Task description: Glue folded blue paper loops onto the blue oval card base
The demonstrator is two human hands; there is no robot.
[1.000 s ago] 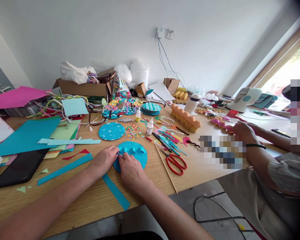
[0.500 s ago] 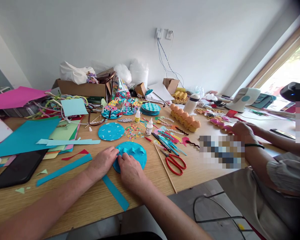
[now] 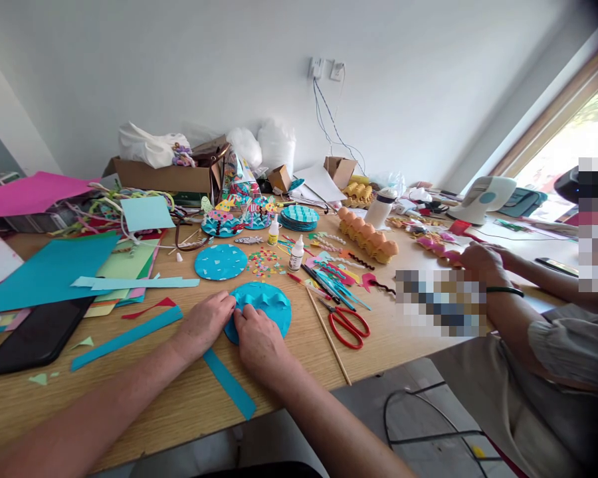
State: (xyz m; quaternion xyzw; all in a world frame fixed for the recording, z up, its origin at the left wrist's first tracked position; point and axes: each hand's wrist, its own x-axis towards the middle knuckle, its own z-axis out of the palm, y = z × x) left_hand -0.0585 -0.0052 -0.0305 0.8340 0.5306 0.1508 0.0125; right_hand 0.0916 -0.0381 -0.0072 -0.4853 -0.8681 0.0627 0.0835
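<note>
A round blue disc (image 3: 278,317) lies near the table's front edge, with a wavy blue paper strip (image 3: 264,297) standing in humps across it. At the disc's left side, my left hand (image 3: 210,318) has its fingers closed on the strip's end. Close beside it, my right hand (image 3: 259,338) presses with bent fingers on the disc and strip; its fingertips are partly hidden. A flat blue strip (image 3: 229,385) lies below my hands, and another blue strip (image 3: 127,338) is to the left.
Red scissors (image 3: 349,326) and a wooden stick (image 3: 329,335) lie right of the disc. Behind are a speckled blue disc (image 3: 220,261), glue bottles (image 3: 296,254) and an egg carton strip (image 3: 369,236). Another person's hands (image 3: 481,262) work at the right. A black phone-like slab (image 3: 34,332) is at left.
</note>
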